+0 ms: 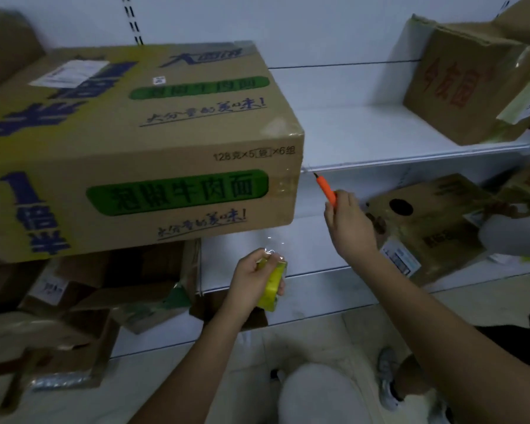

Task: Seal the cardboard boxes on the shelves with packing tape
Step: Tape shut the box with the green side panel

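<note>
Jutting off the white metal shelf (380, 139), the big printed cardboard box (141, 142) showed glossy clear tape at its corner. The left hand (251, 280) gripped a yellow tape roll (273, 281) below it; the right hand (348, 221) pinched an orange cutter (327, 188).

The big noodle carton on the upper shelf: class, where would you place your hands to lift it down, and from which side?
Take the big noodle carton at its two short ends, low down, coming from the front. It is wide and flat, and its front face overhangs the upper shelf edge, so the near corners are exposed. The right end is free; what lies at the left end is out of view.
</note>
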